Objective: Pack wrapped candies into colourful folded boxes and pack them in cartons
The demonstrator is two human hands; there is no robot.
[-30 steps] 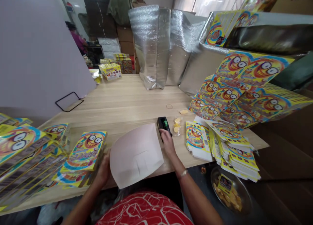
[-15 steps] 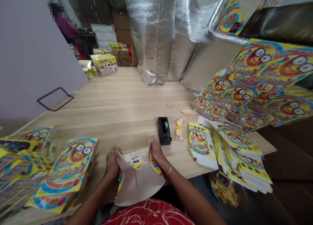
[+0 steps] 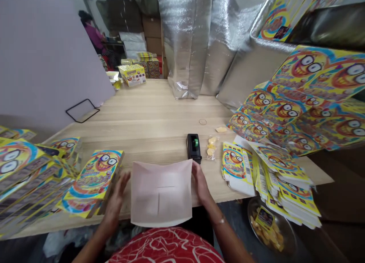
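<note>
A box held with its plain white bottom (image 3: 161, 192) up stands at the near edge of the wooden table (image 3: 148, 118). My left hand (image 3: 116, 196) is at its left side with fingers spread, apparently touching it. My right hand (image 3: 200, 181) presses against its right side. Just beyond my right hand sits a black tape dispenser (image 3: 193, 147) with green tape. A finished yellow cartoon-face box (image 3: 95, 179) lies to the left of my left hand.
Flat printed cartons (image 3: 268, 168) are stacked at the right, more boxes (image 3: 25, 179) at the left. Small yellow snack packets (image 3: 211, 145) lie by the dispenser. Silver foil bags (image 3: 196, 42) stand at the back. A bowl of snacks (image 3: 266, 227) sits low right. A person (image 3: 94, 32) is far back.
The carton, half folded between my hands half a second ago, now stands squared with its white face up. My left hand has opened beside it.
</note>
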